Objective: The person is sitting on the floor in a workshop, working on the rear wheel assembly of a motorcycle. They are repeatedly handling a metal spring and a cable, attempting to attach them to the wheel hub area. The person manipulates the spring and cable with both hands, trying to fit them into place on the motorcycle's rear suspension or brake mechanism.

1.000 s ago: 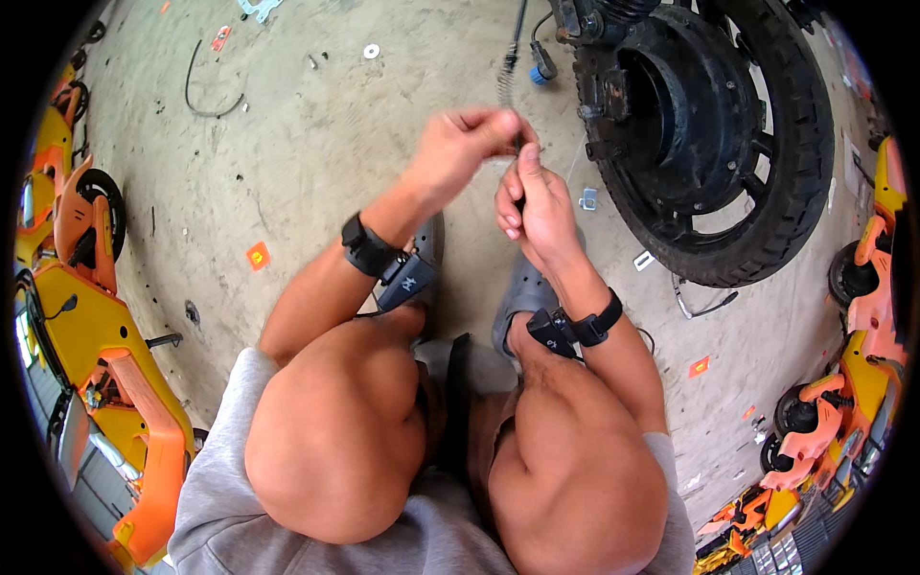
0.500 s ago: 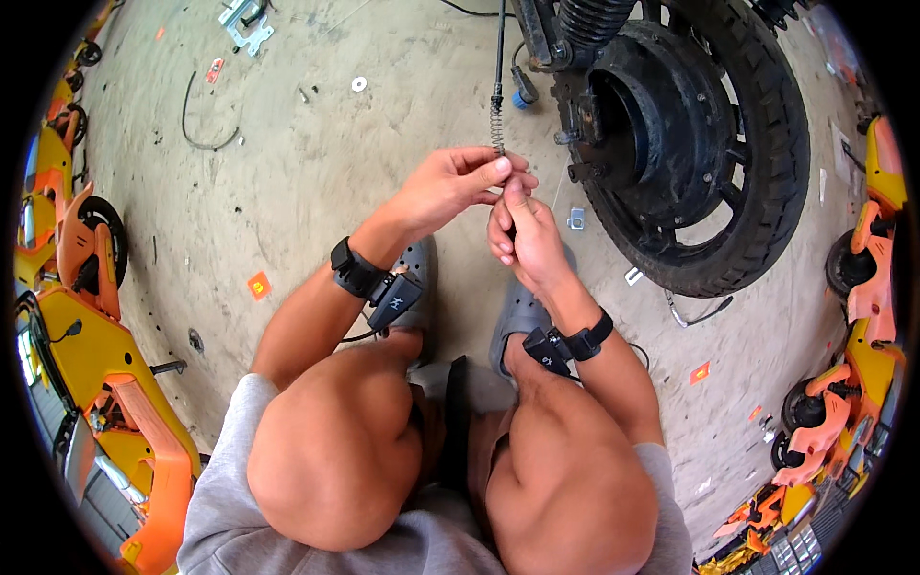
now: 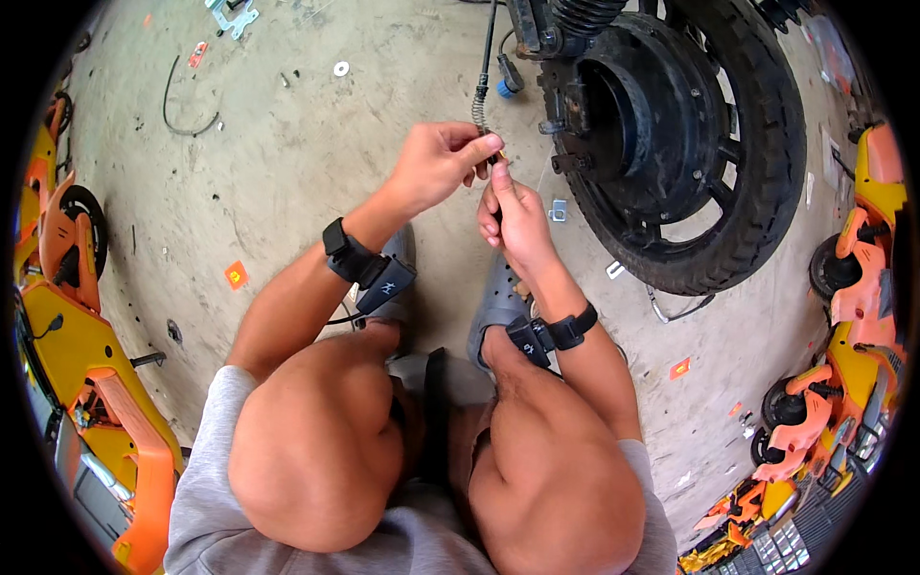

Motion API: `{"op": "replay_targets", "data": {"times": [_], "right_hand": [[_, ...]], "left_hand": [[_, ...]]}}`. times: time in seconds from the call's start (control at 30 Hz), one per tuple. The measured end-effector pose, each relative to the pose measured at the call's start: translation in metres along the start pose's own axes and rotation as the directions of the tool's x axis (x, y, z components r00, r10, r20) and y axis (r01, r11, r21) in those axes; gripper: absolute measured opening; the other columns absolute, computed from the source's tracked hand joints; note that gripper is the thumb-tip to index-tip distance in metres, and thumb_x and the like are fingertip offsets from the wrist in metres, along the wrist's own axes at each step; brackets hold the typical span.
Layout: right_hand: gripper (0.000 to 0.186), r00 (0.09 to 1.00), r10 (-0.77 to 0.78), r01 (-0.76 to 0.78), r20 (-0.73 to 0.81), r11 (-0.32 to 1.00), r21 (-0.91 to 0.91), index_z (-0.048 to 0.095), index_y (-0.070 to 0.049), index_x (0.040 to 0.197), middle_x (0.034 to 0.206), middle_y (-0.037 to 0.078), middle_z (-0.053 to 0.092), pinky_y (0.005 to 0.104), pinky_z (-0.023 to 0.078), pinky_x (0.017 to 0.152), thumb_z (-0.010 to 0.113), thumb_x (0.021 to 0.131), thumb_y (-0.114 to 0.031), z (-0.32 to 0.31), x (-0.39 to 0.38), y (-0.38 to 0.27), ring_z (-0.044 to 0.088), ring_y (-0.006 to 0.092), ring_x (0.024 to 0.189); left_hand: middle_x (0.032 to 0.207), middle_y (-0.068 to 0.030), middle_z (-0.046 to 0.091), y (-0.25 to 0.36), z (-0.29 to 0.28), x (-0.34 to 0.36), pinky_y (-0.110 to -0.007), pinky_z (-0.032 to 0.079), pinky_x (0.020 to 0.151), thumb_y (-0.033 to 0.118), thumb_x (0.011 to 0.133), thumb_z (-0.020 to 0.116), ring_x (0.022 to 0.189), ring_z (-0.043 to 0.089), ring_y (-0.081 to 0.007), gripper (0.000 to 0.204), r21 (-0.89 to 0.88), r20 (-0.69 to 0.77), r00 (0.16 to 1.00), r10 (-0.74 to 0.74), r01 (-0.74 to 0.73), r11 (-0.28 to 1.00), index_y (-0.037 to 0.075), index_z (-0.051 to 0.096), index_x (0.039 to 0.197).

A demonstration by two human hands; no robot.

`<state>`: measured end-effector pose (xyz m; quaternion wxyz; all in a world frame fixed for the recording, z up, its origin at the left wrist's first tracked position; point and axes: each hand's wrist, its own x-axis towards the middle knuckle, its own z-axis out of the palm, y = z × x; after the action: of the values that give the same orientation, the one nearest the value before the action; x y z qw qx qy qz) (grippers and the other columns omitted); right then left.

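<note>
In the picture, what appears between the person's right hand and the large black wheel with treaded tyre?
In the head view, a small, squarish, bluish-silver piece lies on the grey floor between the right hand and the black wheel.

I see a slim black cable (image 3: pixel 489 43), slightly slanted, coil spring (image 3: pixel 479 107) round its lower stretch; end apparently pinched in the hands (image 3: pixel 433 171).
</note>
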<state>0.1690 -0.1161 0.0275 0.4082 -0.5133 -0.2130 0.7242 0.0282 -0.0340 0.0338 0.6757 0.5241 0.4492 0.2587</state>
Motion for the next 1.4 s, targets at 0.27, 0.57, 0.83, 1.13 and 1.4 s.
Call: {"op": "replay_targets", "data": {"times": [0.27, 0.57, 0.83, 1.13, 1.4], "right_hand": [[0.047, 0.995, -0.099, 0.101, 0.025, 0.990, -0.100, 0.049, -0.007, 0.074, 0.062, 0.001, 0.048, 0.0224, 0.036, 0.046, 0.041, 0.103, -0.043, -0.023, 0.009, 0.007, 0.044, 0.0077, 0.052], [0.042, 0.992, -0.117, 0.123, 0.051, 0.982, -0.140, 0.052, -0.005, 0.078, 0.065, 0.000, 0.049, 0.0228, 0.038, 0.049, 0.041, 0.104, -0.036, -0.030, 0.003, 0.005, 0.044, 0.0069, 0.055], [0.040, 0.969, -0.227, 0.238, 0.102, 0.964, -0.119, 0.051, -0.005, 0.078, 0.064, 0.000, 0.049, 0.0230, 0.038, 0.048, 0.041, 0.104, -0.034, -0.035, 0.004, 0.009, 0.044, 0.0067, 0.054], [0.040, 0.969, -0.234, 0.245, 0.076, 0.936, -0.252, 0.053, -0.004, 0.081, 0.064, 0.000, 0.049, 0.0244, 0.038, 0.048, 0.040, 0.104, -0.033, -0.038, 0.001, 0.008, 0.044, 0.0075, 0.054], [0.041, 0.972, -0.234, 0.227, 0.010, 0.932, -0.282, 0.052, -0.004, 0.079, 0.062, 0.001, 0.048, 0.0258, 0.039, 0.049, 0.040, 0.104, -0.034, -0.035, 0.001, 0.004, 0.044, 0.0087, 0.054]], "left_hand": [[0.080, -0.0051, 0.067, -0.008, 0.016, 0.011, -0.025, 0.047, 0.058, 0.018, 0.095, 0.061, 0.064, 0.056, -0.0075, 0.024, 0.080, 0.042, 0.999, 0.020, -0.023, 0.997, -0.006, 0.066, 0.093], [0.064, -0.0075, 0.060, 0.015, 0.010, 0.022, -0.027, 0.045, 0.046, 0.019, 0.094, 0.059, 0.050, 0.056, -0.0123, 0.027, 0.284, 0.211, 0.977, -0.042, -0.020, 0.959, -0.005, 0.059, 0.082], [0.066, -0.0061, 0.057, 0.009, 0.003, 0.016, -0.029, 0.043, 0.048, 0.025, 0.097, 0.057, 0.053, 0.053, -0.0129, 0.032, -0.105, 0.410, 0.861, -0.301, 0.372, 0.922, -0.004, 0.065, 0.110], [0.069, -0.0054, 0.057, 0.018, 0.010, 0.015, -0.026, 0.043, 0.046, 0.028, 0.099, 0.055, 0.054, 0.055, -0.0125, 0.033, -0.033, 0.235, 0.929, -0.286, 0.301, 0.953, -0.002, 0.062, 0.088], [0.072, -0.0015, 0.051, 0.020, 0.014, 0.022, -0.023, 0.030, 0.045, 0.023, 0.100, 0.052, 0.051, 0.041, -0.0083, 0.027, -0.193, 0.361, 0.857, -0.369, 0.455, 0.869, -0.003, 0.061, 0.104]]}}
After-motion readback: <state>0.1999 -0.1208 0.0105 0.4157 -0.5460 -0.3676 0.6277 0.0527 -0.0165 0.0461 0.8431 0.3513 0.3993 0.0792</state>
